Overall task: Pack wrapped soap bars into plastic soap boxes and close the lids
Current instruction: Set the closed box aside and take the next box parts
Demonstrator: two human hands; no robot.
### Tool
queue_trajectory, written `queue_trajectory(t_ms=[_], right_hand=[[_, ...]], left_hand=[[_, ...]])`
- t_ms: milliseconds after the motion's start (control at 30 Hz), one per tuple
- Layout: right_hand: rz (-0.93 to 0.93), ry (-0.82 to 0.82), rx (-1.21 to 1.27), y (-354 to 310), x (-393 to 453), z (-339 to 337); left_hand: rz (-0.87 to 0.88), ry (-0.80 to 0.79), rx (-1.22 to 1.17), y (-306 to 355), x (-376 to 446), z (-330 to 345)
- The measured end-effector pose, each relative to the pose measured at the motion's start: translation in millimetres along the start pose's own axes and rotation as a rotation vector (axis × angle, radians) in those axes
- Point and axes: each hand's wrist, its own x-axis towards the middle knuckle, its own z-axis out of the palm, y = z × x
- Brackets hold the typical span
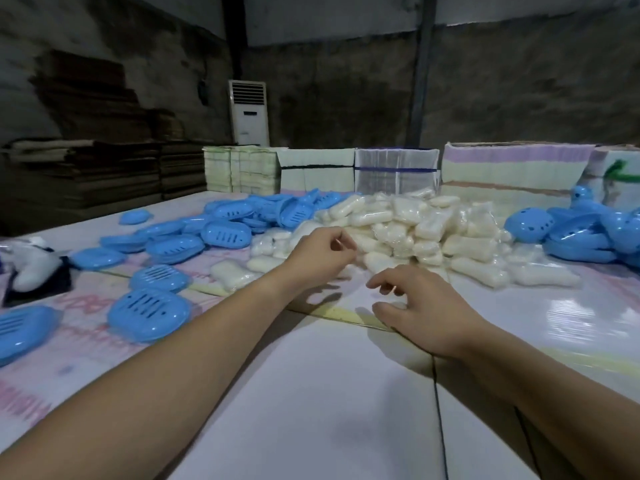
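Neither grip holds anything: left hand [320, 251] and right hand [420, 306] hover, fingers loosely curled, near soap pile [415, 226].

The left edge cuts off a blue soap box [20, 332]; the left hand [320, 252] hides soap bars [415, 233] behind it.

White table [311, 393]: wrapped soap heap [415, 230] centre, blue soap boxes [180, 237] left and right, bundled stacks [394, 171] behind.
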Motion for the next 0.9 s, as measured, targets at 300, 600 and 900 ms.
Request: queue_trajectory(t_ms=[300, 600, 900], right_hand=[[-0.226, -0.071, 0.009, -21.4, -3.7, 8.3], [-0.27, -0.085, 0.042, -21.4, -3.5, 10.1], [-0.258, -0.099, 0.069, -12.6, -0.4, 12.4]], left_hand=[[-0.315, 0.12, 0.953, -48.4, 1.7, -119.1], [-0.716, 0.024, 0.674, -121.8, -38.2, -181.9], [-0.53, 0.075, 0.663, -102.4, -0.6, -128.5]])
